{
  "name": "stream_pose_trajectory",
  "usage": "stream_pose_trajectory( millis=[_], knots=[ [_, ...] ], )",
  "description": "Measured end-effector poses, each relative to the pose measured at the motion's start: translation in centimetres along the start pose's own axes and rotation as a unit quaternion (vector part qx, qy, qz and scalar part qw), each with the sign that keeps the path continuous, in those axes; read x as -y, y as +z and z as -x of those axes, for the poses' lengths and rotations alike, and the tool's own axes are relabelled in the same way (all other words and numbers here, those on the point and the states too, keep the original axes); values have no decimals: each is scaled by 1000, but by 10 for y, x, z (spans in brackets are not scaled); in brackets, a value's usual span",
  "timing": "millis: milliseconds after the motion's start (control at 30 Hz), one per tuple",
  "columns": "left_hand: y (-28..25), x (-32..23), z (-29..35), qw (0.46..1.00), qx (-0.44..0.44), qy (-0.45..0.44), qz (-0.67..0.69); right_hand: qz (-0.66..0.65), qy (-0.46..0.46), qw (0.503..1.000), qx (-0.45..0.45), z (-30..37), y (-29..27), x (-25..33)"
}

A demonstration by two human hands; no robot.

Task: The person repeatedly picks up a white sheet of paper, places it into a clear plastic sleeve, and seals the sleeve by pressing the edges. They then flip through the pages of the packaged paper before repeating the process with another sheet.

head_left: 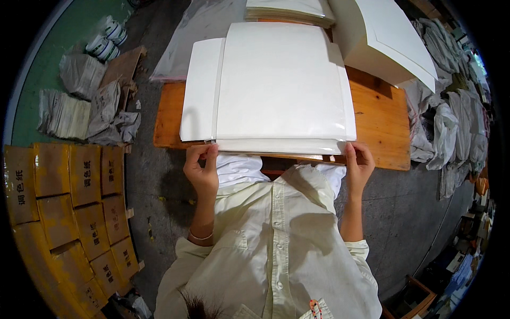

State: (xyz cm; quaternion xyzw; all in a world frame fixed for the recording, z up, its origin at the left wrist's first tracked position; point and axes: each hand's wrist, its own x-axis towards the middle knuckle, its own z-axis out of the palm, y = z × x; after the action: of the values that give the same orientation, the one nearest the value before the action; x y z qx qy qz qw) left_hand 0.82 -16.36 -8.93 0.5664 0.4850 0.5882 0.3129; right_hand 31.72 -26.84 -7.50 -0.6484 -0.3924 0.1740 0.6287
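A thick stack of large white paper sheets in a clear plastic bag (281, 90) lies on a low wooden table (380, 119). The bag's flap lies open to the left of the stack. My left hand (202, 167) pinches the stack's near left corner at the table's front edge. At the near right corner, my right hand (358, 162) grips the edge of the same stack. My pale shirt fills the lower middle of the view.
Another white paper stack (390, 40) sits at the table's far right, and a further stack (289, 10) behind. Yellow-brown cartons (69, 196) are piled on the left. Grey wrapped bundles (87, 103) lie on the floor at left, more bundles (451, 127) at right.
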Motion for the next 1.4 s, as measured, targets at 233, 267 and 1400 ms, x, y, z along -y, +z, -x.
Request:
stream_pose_trajectory(
  millis=[233,267,1400],
  knots=[
    [6,-5,-1,989,-37,34,-138,1,81,996,-28,2,11,9],
    [5,-3,-1,987,-42,49,-147,18,82,996,-33,1,12,10],
    [8,-44,-45,838,277,312,-351,355,-228,895,146,-20,18,52]
  ],
)
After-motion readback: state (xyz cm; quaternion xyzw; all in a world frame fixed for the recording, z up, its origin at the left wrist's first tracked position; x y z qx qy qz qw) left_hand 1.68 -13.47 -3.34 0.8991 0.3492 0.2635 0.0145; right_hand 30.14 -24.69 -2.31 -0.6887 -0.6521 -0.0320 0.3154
